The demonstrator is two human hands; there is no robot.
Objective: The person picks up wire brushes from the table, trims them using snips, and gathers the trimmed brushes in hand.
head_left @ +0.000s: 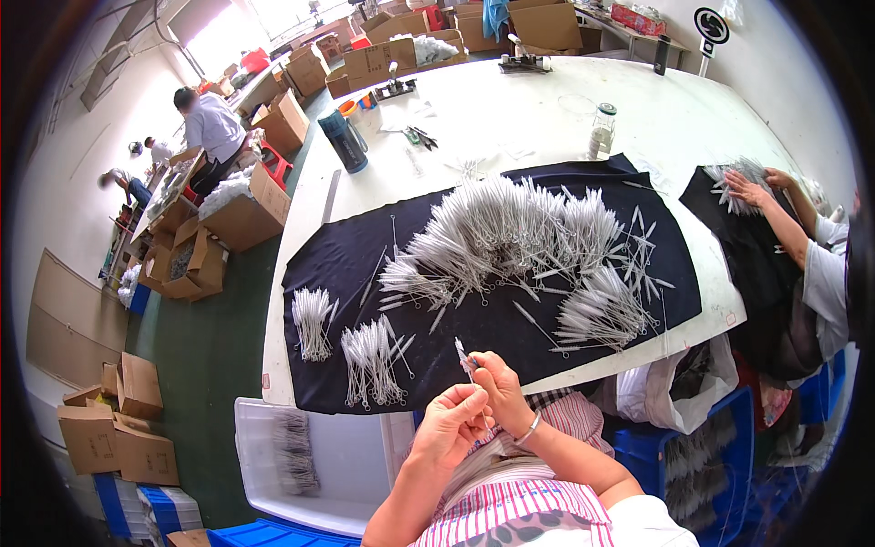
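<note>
Seen from above: left hand (453, 421) and right hand (493, 376) raised together over the near edge of a black cloth (346, 264) on a white bench (510, 100), both pinched closed on one thin white bristled brush with wire stem (464, 356). Probably featherlight, springy, easily bent; best gripped on the wire stem below the bristles. Heaps of like brushes (510, 237) spread across the cloth.
</note>
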